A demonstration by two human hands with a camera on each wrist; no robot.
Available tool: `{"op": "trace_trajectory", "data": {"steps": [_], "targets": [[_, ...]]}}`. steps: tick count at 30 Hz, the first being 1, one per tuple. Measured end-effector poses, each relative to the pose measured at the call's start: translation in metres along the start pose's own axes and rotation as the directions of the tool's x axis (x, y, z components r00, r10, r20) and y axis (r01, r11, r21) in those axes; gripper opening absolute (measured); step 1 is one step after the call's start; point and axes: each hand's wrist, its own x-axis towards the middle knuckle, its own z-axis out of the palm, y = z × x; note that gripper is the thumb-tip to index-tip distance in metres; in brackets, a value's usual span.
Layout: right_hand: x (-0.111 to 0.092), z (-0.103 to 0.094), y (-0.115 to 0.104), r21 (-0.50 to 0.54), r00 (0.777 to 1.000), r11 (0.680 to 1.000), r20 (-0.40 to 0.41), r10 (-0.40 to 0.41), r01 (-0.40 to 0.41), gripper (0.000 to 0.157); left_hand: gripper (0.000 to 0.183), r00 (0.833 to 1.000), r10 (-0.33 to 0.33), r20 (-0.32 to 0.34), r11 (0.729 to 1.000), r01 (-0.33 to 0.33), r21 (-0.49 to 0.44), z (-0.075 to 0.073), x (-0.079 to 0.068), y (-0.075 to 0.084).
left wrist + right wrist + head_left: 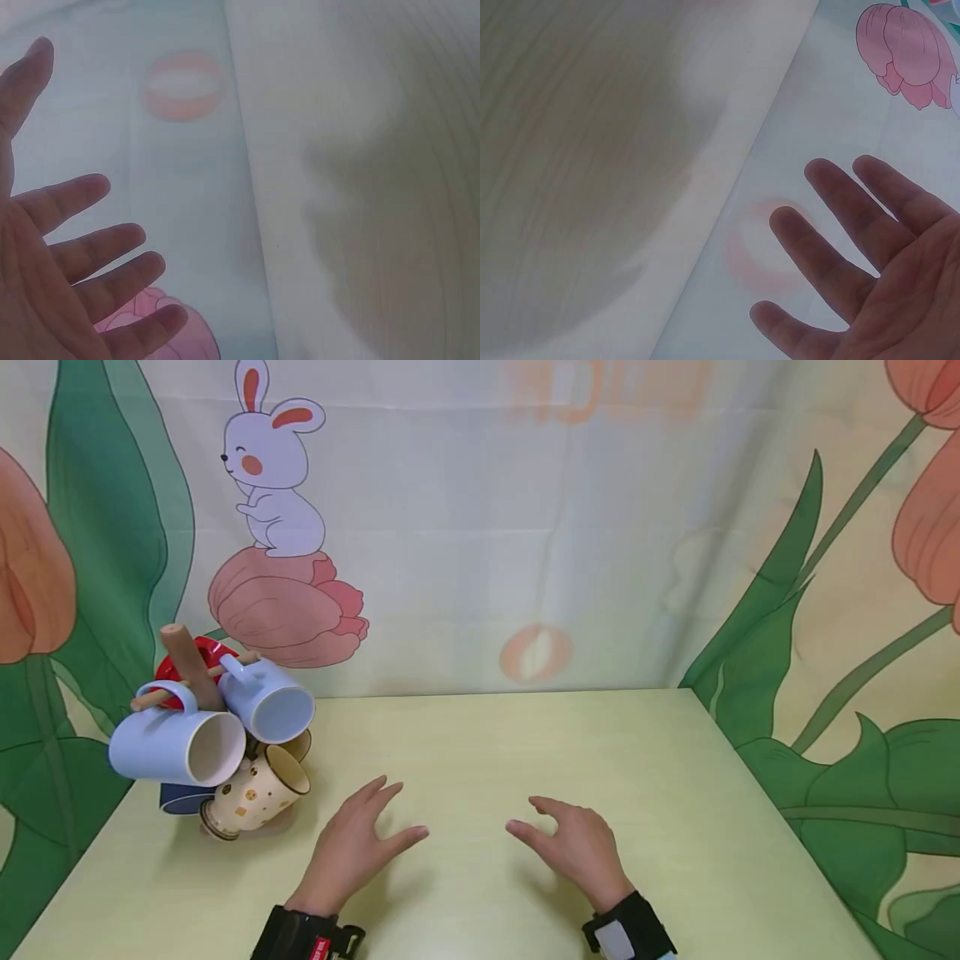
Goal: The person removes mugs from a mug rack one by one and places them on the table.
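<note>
My left hand point(351, 847) hovers over the table with fingers spread and the thumb pointing right; it holds nothing. Facing it, my right hand point(577, 845) is likewise empty, fingers apart. In the left wrist view the left palm and fingers point(97, 255) show against the backdrop, and the right wrist view shows the right fingers point(821, 259) extended. Nearest the left hand is a wooden mug stand point(191, 667) hung with mugs: a light blue mug point(176, 747) at the front, another blue mug point(270, 700), a cream patterned mug point(255, 791), a red mug point(213, 652) behind and a dark blue mug point(183, 799) low down.
The pale wooden table point(480, 743) runs back to a hanging cloth backdrop point(450, 527) printed with a rabbit, tulips and leaves. The mug stand occupies the table's left side. Each wrist wears a black strap point(633, 927).
</note>
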Motion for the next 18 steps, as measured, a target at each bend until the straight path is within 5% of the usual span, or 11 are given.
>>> {"op": "trace_trajectory", "data": {"steps": [10, 15, 18], "targets": [[-0.002, -0.002, 0.001, -0.007, 1.0, 1.0, 0.01, 0.006, -0.006, 0.071, 0.067, 0.977, 0.038, -0.208, 0.999, -0.034, 0.025, -0.031, -0.023, -0.011], [-0.003, -0.003, 0.002, 0.004, 1.0, 1.0, -0.001, 0.008, -0.008, 0.072, 0.058, 0.906, 0.098, -0.411, 0.995, -0.09, 0.04, -0.043, -0.03, -0.018], [-0.003, -0.003, 0.002, 0.004, 1.0, 1.0, -0.007, 0.01, -0.01, 0.072, 0.055, 0.869, 0.08, -0.488, 0.997, -0.077, 0.026, -0.054, -0.032, -0.022]]}}
